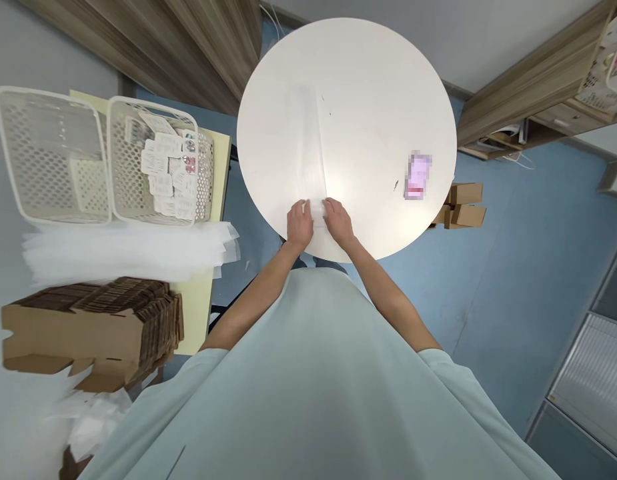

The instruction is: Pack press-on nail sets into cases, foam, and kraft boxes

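A long strip of thin, whitish packing sheet (pixel 311 150) lies lengthwise on the round white table (pixel 368 80), its far end pointing away from me. Both hands are at its near end, close to the table's front edge. My left hand (pixel 300 225) grips the left side of that end with curled fingers. On the right side, the fingers of my right hand (pixel 339 221) are bent over the sheet's edge. Between the hands the sheet looks folded or rolled into a small bundle; whether anything is inside it cannot be made out.
A blurred-out pinkish object (pixel 417 175) lies on the table's right. At left, a side table (pixel 195 320) bears a basket (pixel 203 167) of carded small items, another basket (pixel 18 160), stacked white sheets (pixel 133 250) and flattened cardboard boxes (pixel 73 330). Small cartons (pixel 465 205) stand beyond the right edge.
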Demonstrator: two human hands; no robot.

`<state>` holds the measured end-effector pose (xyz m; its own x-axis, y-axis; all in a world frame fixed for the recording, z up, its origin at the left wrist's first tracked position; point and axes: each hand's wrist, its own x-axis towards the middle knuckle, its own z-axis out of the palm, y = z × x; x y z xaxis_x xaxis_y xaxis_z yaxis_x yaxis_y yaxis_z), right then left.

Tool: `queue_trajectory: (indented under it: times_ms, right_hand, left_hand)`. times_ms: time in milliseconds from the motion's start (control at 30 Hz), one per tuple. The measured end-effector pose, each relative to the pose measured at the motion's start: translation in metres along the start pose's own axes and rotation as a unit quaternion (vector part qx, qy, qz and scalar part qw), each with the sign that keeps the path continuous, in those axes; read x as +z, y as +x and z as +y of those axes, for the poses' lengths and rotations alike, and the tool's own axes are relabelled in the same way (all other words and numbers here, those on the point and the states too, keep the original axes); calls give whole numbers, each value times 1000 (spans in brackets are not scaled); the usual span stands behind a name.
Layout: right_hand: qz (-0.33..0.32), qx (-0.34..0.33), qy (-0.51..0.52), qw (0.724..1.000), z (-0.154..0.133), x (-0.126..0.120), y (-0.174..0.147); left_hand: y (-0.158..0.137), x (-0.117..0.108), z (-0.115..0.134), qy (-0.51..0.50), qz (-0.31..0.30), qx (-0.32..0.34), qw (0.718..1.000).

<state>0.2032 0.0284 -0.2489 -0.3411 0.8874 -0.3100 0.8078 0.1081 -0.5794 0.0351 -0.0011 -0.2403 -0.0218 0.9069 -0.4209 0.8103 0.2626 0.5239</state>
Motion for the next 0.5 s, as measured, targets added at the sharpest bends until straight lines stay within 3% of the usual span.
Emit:
queue_trajectory:
  times_ms: [100, 233, 333, 500]
  right_hand:
    - [-78, -80, -30, 993, 5, -9, 11]
    - [-143, -107, -62, 982, 20, -22, 19]
    - [-159, -120, -81, 977, 25, -23, 15]
    - [-131, -117, -83, 981, 19, -13, -6]
  left_hand:
    - [7, -4, -3, 29, -55, 103, 993]
    - [15, -11, -13, 70, -90, 126, 985]
    - [14, -15, -19, 72, -98, 136, 983]
    - [2, -14, -24, 59, -123, 149, 979]
